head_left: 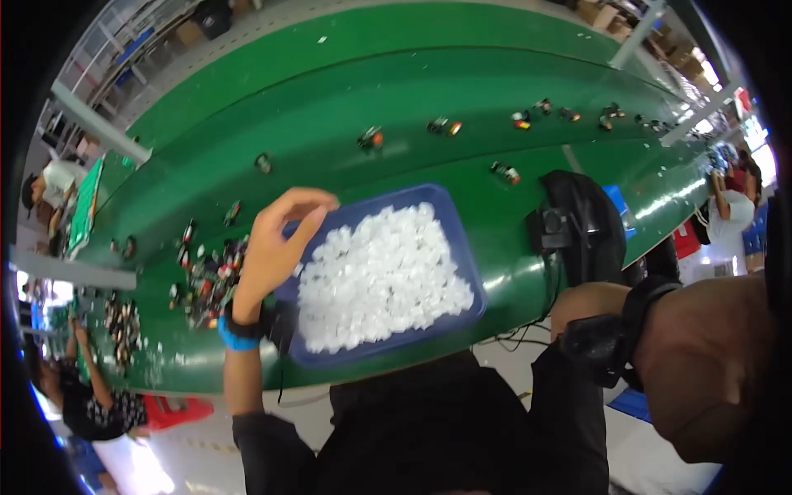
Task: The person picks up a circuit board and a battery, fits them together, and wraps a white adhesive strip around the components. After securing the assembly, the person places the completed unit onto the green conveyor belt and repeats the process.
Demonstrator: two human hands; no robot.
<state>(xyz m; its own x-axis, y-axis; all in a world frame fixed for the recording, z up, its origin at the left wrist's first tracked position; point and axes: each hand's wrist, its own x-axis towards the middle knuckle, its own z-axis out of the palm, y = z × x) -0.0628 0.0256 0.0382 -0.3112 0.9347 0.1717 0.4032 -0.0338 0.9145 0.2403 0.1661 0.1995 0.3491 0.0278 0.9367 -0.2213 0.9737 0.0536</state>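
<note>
My left hand (pixel 285 239) hovers over the left rim of a blue plastic tray (pixel 466 247). Its fingers and thumb curve toward each other with a gap between them, and I see nothing held. Small, translucent white pieces (pixel 384 276) are heaped across most of the tray. A blue band (pixel 238 335) and a black device are strapped to my left wrist. At the right, my right hand (pixel 590 301) is raised close to the camera, off the table's front edge. A black wrist device (pixel 592 345) covers part of it, and its fingers are hidden.
Dark, red and orange small parts (pixel 210 285) lie piled left of the tray. Similar parts (pixel 371 138) are scattered along the green belt (pixel 330 107). A black bag-like object (pixel 582 227) stands right of the tray, with cables below. Other people work at both sides.
</note>
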